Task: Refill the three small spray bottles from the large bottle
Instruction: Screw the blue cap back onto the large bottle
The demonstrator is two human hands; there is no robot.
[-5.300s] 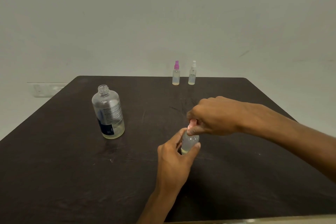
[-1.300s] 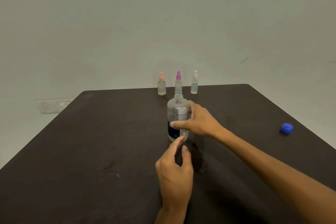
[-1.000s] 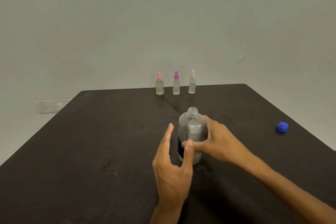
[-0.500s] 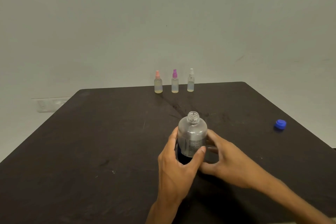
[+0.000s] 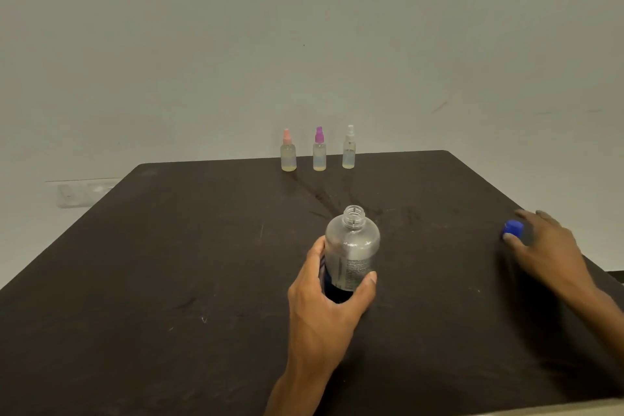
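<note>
Large clear plastic bottle (image 5: 352, 253), uncapped, upright at mid-table, my left hand (image 5: 329, 300) wrapped round its lower body. Small blue screw cap (image 5: 512, 229) lies far to its right; my right hand (image 5: 543, 243) is nearer, fingertips seemingly touching it, grip unclear.

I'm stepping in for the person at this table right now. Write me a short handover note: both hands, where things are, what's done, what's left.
Left hand grips the large bottle, upright and uncapped at table centre.
Right hand is at the blue cap near the table's right edge; fingers touch it, grip not yet clear.
The pink-topped spray bottle, the purple-topped spray bottle and the white-topped spray bottle stand in a row at the far edge, tops on, pale liquid inside.
Done, judging by this: refilling.
Left: pick up the cap and close the large bottle.
</note>
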